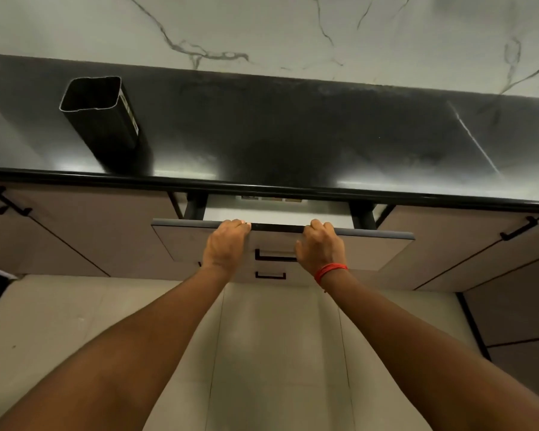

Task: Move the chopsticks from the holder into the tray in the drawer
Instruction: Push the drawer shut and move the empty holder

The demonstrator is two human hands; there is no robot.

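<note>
- I was looking into a home kitchen: a glossy black stone countertop [293, 135] ran across the view, backed by a white marble-veined wall [262, 26].
- Under the countertop's front edge sat beige cabinet doors [84, 231] with slim black bar handles [517, 232].
- A stack of drawers [280, 244] sat between them, the top one pulled partly out.
- Near the countertop's front left edge stood a black utensil holder [103, 119].
- Pale floor tiles [277, 353] lay below.
</note>
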